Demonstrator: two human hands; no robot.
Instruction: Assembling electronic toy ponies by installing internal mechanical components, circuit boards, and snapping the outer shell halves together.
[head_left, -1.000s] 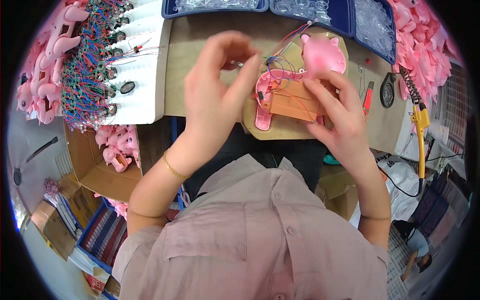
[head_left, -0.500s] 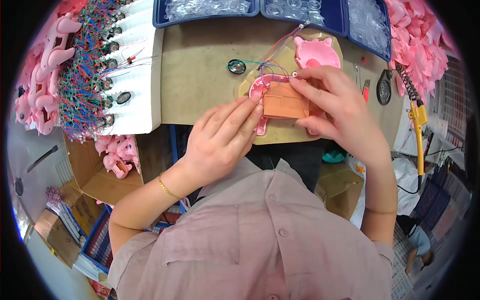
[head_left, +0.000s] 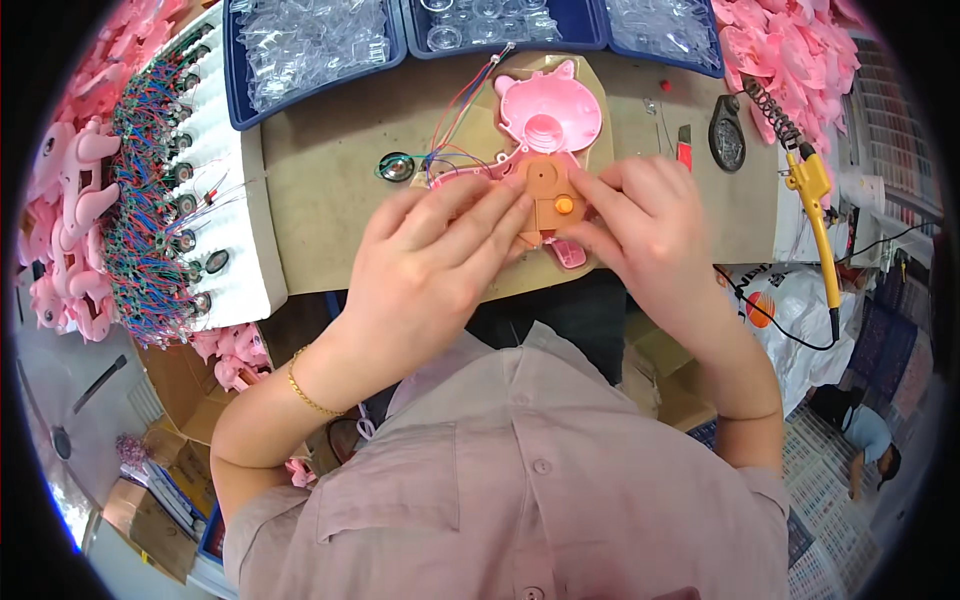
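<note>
Workshop bench, tan top [head_left: 320,185], viewed from overhead on my remote feed. I have two hands at work. Left hand [head_left: 425,250]: fingers straight and close together, tips on the left part of one orange housing [head_left: 545,215]; thumb hidden, so I cannot tell whether it grips. Right hand [head_left: 650,225]: thumb and fingers narrowed, pinching the housing's right edge. Housing sits between the hands, over the lower part of one pink shell [head_left: 575,100]; I count one yellow knob [head_left: 565,205] on its face.

Just beyond the left fingertips: red, blue and green wires [head_left: 440,128] and one loose dark disc [head_left: 396,167]. Right of the shell: one red-handled cutter [head_left: 684,152], one black oval part [head_left: 729,140], one yellow-handled tool [head_left: 818,215] with a coiled spring.

Along the far edge, three blue trays [head_left: 580,22] of clear plastic pieces. Far left, one white ridged tray [head_left: 250,235] bearing wired discs, too tangled for me to count.

Writing: dark lettering beside one orange-red round emblem on a white plastic bag [head_left: 800,345], below the bench's right side. Lower right, farther off, I note one other person [head_left: 868,432].
</note>
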